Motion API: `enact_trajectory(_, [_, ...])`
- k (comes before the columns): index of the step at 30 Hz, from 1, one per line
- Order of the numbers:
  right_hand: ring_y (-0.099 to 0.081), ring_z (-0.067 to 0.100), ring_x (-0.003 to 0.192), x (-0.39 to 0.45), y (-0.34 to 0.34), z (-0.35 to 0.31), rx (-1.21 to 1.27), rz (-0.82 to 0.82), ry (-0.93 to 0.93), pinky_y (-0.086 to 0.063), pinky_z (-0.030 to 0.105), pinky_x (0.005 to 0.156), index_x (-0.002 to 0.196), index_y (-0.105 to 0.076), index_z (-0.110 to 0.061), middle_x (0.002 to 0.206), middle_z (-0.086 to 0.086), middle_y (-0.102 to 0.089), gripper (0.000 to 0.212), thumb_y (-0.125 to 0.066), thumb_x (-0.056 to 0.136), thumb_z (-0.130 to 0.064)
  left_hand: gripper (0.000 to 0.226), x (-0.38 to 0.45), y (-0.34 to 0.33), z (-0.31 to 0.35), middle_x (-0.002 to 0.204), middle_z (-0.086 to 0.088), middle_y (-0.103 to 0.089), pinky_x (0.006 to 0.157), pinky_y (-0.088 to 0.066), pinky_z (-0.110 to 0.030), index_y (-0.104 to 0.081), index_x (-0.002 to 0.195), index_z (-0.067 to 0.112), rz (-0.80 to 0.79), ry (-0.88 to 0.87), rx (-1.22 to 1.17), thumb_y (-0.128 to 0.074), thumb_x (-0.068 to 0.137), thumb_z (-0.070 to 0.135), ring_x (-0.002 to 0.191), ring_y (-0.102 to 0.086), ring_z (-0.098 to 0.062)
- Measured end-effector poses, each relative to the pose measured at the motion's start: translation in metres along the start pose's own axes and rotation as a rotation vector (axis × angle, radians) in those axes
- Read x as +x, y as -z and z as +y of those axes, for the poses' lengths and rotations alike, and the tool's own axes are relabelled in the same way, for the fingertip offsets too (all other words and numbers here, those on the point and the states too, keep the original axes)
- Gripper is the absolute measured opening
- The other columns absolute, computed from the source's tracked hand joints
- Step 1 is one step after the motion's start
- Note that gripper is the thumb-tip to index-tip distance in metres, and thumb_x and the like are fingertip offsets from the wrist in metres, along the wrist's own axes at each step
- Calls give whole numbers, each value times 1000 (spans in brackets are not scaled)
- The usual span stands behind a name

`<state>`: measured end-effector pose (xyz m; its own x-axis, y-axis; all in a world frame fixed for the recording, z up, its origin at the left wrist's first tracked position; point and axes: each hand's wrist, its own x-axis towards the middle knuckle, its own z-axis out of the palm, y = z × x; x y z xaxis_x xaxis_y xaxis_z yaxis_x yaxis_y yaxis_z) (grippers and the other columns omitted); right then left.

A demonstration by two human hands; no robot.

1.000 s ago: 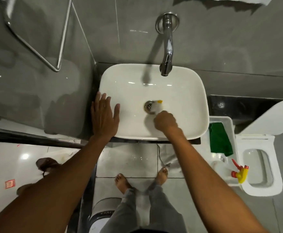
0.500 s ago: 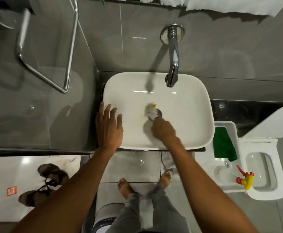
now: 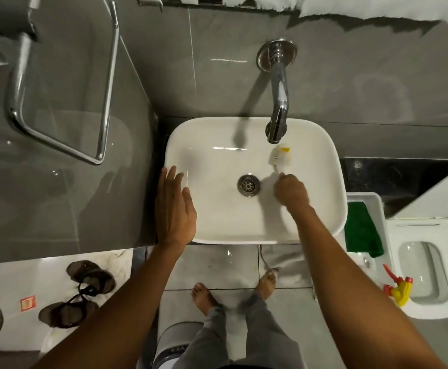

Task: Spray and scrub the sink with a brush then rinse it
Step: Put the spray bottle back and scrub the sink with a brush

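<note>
A white rectangular sink (image 3: 207, 145) sits below a chrome wall faucet (image 3: 278, 102), with a metal drain (image 3: 248, 184) at its middle. My right hand (image 3: 290, 191) is closed around the handle of a white brush. The brush's head (image 3: 280, 155), with a yellow tip, rests on the basin's far right slope just under the spout. My left hand (image 3: 173, 206) lies flat on the sink's left rim, fingers spread. A spray bottle (image 3: 399, 286) with a yellow and red trigger lies to the right, beside the toilet.
A white bin (image 3: 374, 206) holding a green cloth (image 3: 361, 235) stands right of the sink, next to a white toilet (image 3: 425, 272). A glass partition with a chrome bar (image 3: 58, 83) is on the left. Sandals (image 3: 79, 294) and a pedal bin (image 3: 175, 344) are on the floor.
The brush head has moved from the drain up and right to the basin's far side under the spout. My left hand has stayed on the rim.
</note>
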<state>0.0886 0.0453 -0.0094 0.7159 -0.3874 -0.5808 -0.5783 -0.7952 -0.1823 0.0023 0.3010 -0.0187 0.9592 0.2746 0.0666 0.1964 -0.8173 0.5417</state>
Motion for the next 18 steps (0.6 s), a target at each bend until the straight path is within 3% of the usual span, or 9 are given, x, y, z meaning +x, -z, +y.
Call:
enact_trajectory(2, [-58, 42, 135, -26, -31, -36, -48, -134, 192, -47, 46, 108, 148, -52, -4, 147, 22, -58, 43, -35, 112, -20, 38, 0, -1, 0, 169, -9, -44, 131, -36, -42, -56, 148, 5, 5, -4, 1, -44, 114, 15, 165, -29, -28])
enact_trajectory(4, [-63, 41, 130, -53, -64, -69, -80, -211, 377, -49, 46, 102, 142, -55, -6, 140, 22, -64, 44, -31, 114, -30, 33, 0, -2, 0, 166, -10, -49, 128, -40, -46, -61, 141, 3, 18, -16, 7, -46, 113, 13, 164, -31, -29])
enact_trajectory(6, [-65, 43, 126, -66, -71, -93, -42, -211, 429, -48, 47, 101, 135, -56, -7, 134, 23, -68, 50, -25, 114, -39, 28, 0, -3, -2, 162, -11, -53, 125, -45, -50, -64, 133, 1, 23, -8, 10, -47, 113, 11, 164, -31, -29])
enact_trajectory(10, [-62, 39, 132, -28, -38, -85, -27, -45, 263, -45, 45, 109, 138, -53, -7, 139, 20, -65, 50, -24, 115, -40, 23, -2, -3, -3, 159, -12, -56, 123, -47, -49, -66, 124, -1, 26, -23, 2, -48, 111, 6, 164, -32, -31])
enact_trajectory(15, [-58, 41, 137, 11, -2, 13, 41, 50, -70, -45, 48, 111, 144, -55, -4, 145, 20, -61, 53, -27, 114, -37, 25, -1, -2, -2, 163, -8, -51, 125, -46, -44, -65, 128, 3, -6, 0, -8, -47, 113, 11, 166, -26, -25])
enact_trajectory(18, [-62, 43, 128, -2, -1, 48, -11, -13, -55, -49, 45, 103, 139, -58, 2, 137, 25, -64, 47, -31, 114, -28, 23, -1, -1, -1, 158, -9, -57, 124, -46, -42, -67, 122, 2, -3, -14, -11, -48, 111, 9, 166, -28, -27])
